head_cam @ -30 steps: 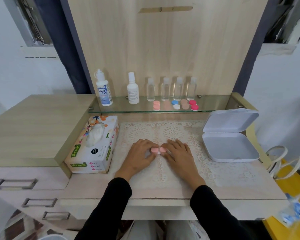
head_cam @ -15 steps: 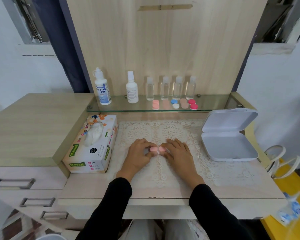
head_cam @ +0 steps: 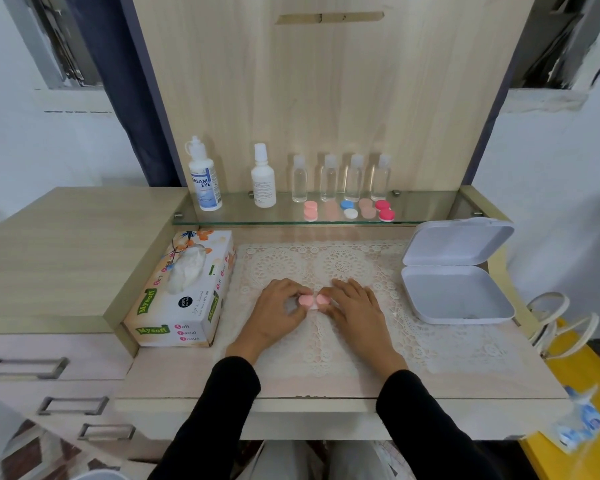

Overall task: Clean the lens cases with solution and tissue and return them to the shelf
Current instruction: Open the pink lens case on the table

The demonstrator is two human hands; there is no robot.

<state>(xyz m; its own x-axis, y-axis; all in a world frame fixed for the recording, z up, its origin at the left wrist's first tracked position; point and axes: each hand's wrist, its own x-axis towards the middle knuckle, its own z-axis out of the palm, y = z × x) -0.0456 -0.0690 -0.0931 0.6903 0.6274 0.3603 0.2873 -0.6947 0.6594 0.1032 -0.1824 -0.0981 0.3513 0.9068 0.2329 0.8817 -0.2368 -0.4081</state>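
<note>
A pink lens case (head_cam: 313,301) with two round caps lies on the lace mat (head_cam: 326,337) in the middle of the desk. My left hand (head_cam: 279,315) pinches its left cap and my right hand (head_cam: 355,311) grips its right cap. Several more lens cases (head_cam: 350,209), pink, peach, blue-white and red, lie on the glass shelf (head_cam: 430,206). The solution bottle (head_cam: 204,176) labelled Dream Eye stands at the shelf's left end, beside a white bottle (head_cam: 263,176). A tissue box (head_cam: 184,289) with a tissue sticking out sits left of the mat.
Several small clear bottles (head_cam: 342,178) stand behind the cases on the shelf. An open white hinged box (head_cam: 456,292) lies right of the mat. Drawers (head_cam: 25,367) are at the lower left. A yellow surface (head_cam: 579,375) with white loops and a packet is at the right.
Both hands stay on the pink case. The fingers of my left hand have curled slightly tighter on the left cap.
</note>
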